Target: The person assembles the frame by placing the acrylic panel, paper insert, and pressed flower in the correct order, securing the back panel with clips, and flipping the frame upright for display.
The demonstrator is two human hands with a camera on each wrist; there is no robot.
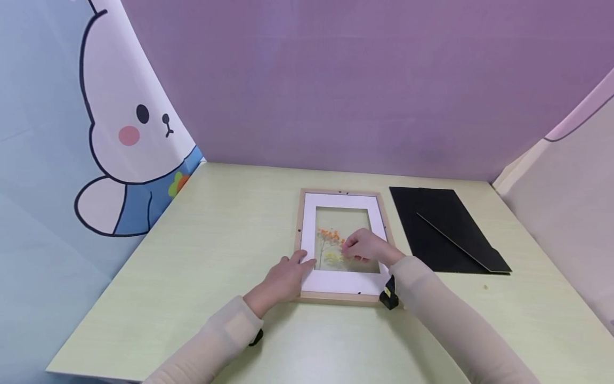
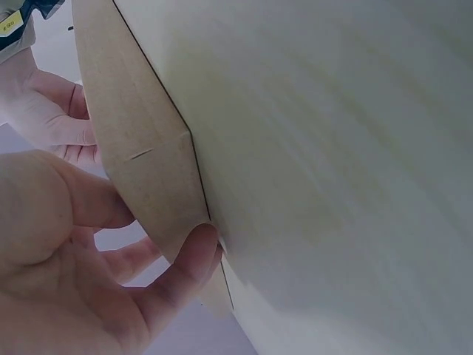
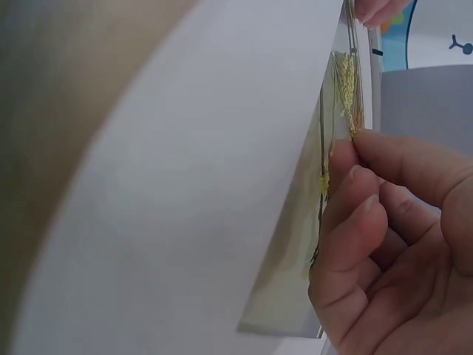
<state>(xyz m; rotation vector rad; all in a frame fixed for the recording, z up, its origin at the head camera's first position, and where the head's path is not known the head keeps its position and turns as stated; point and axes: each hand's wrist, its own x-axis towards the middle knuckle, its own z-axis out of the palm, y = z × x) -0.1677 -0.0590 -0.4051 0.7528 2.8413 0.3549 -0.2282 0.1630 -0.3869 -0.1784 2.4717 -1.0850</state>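
A light-wood picture frame (image 1: 331,297) with a white mat (image 1: 345,281) lies flat on the table. Inside its window are dried flower sprigs, orange ones (image 1: 329,234) above yellow ones (image 1: 333,258), with pinkish red below the right hand. My left hand (image 1: 284,277) holds the frame's left side; its fingers (image 2: 194,248) curl against the outer edge in the left wrist view. Over the window, thumb and forefinger of my right hand (image 1: 366,245) pinch a thin flower sprig. Yellow blossoms (image 3: 346,81) show just past those fingertips in the right wrist view; exactly where the stem is pinched is partly hidden.
To the frame's right lies a black backing board (image 1: 431,213) with a stand leg (image 1: 455,240) angled across it. Small dark tabs sit along the frame's inner edge. A purple cloth wall (image 1: 360,106) closes off the back of the pale table (image 1: 216,229).
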